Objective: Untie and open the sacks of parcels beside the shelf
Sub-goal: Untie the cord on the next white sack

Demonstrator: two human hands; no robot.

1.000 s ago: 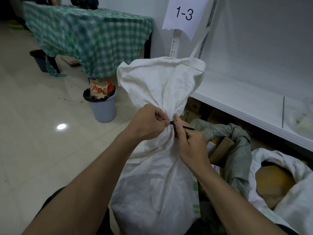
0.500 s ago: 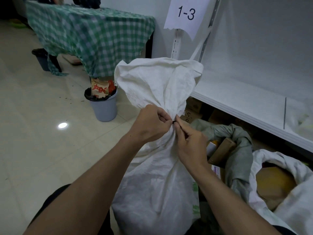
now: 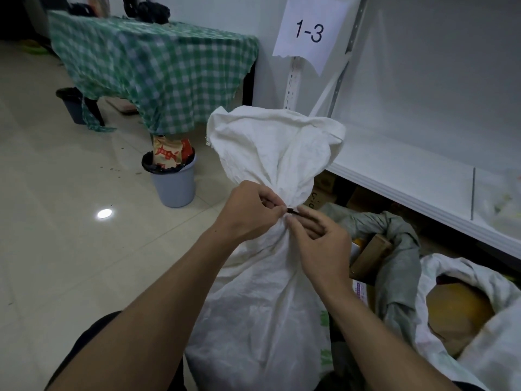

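The white sack point(image 3: 262, 306) stands on the floor right in front of us, beside the white shelf point(image 3: 394, 170), its neck gathered and bound by a thin black tie point(image 3: 292, 211). Our left hand point(image 3: 248, 213) curls at the neck and pinches the tie from the left; our right hand point(image 3: 321, 244) pinches it from the right between thumb and forefinger. To the right a grey sack point(image 3: 400, 266) lies open with a cardboard parcel point(image 3: 369, 256) showing, and another white sack point(image 3: 485, 362) gapes beside it.

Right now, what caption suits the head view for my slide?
Left hand and right hand pinch the dark tie on a white sack beside the shelf.
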